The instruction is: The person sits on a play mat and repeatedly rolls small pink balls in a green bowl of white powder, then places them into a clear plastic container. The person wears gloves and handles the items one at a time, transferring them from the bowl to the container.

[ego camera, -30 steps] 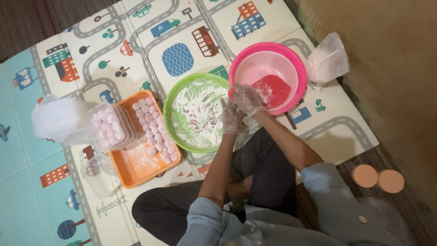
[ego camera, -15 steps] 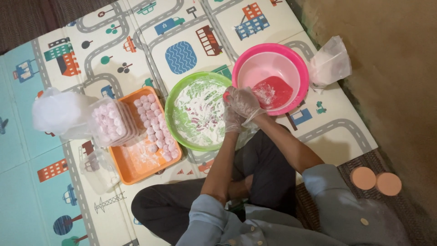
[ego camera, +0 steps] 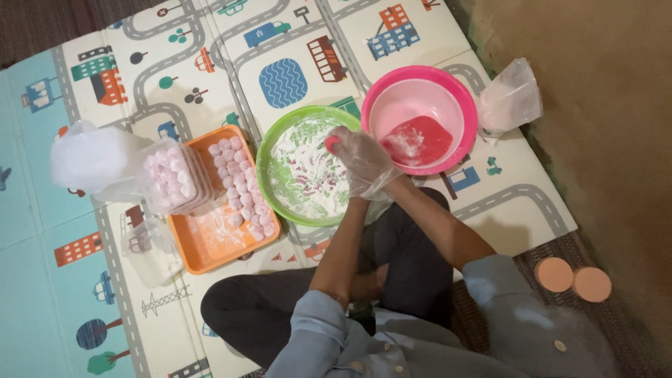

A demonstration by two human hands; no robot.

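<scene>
I see both gloved hands [ego camera: 360, 162] pressed together around a small pink dough piece [ego camera: 331, 144], over the right edge of the green bowl [ego camera: 269, 183]. The pink bowl [ego camera: 462, 105] sits just right, the orange tray [ego camera: 203, 255] left.

A home floor, not a kitchen counter. A children's foam play mat [ego camera: 161, 77] printed with roads, cars and houses covers the floor; a person sits cross-legged on it, plastic bowls and an orange tray [ego camera: 210, 248] set directly on the mat. Bare earthen-looking wall [ego camera: 602, 140] alongside.
</scene>
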